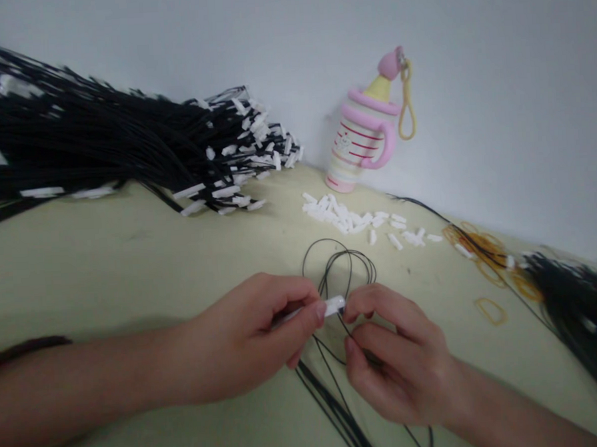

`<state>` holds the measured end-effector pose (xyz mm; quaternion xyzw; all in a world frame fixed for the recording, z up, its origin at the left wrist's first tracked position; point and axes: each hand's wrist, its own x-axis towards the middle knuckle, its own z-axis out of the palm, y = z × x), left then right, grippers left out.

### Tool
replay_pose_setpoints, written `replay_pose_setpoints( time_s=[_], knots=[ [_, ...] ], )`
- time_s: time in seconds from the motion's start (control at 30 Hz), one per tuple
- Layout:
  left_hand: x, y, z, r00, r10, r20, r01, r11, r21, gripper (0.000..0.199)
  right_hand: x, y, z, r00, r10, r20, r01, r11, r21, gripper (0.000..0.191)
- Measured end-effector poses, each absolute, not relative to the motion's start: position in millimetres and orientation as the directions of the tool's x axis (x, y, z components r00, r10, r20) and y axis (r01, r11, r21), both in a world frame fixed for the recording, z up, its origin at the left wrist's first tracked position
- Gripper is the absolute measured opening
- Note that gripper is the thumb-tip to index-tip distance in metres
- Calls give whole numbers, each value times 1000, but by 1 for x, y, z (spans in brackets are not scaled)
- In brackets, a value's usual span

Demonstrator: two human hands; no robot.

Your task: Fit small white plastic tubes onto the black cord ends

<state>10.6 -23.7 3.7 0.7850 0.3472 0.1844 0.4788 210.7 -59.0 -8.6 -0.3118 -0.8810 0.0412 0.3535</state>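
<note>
My left hand (244,336) pinches a white plastic tip (334,306) near the worktop's (105,260) front edge, while my right hand (398,355) closes narrowly on a thin black cord (338,268) beside it. A large sheaf of tipped cords (124,142) lies toward the back left corner. A pile of loose tips (348,217) remains along the back edge, uncounted.

A plain pale grey wall (490,60) rises behind the back edge of the cream-green bench (91,274), both under soft, rather dim, even light.
</note>
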Motion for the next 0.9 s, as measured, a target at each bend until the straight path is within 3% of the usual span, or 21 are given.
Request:
replay_pose_setpoints(
  time_s=[0.9],
  knots=[
    [10,-24,4,699,714,-40,371,-315,874,35,210,-54,-9,-604,581,546,470,813,-344,14]
  ],
)
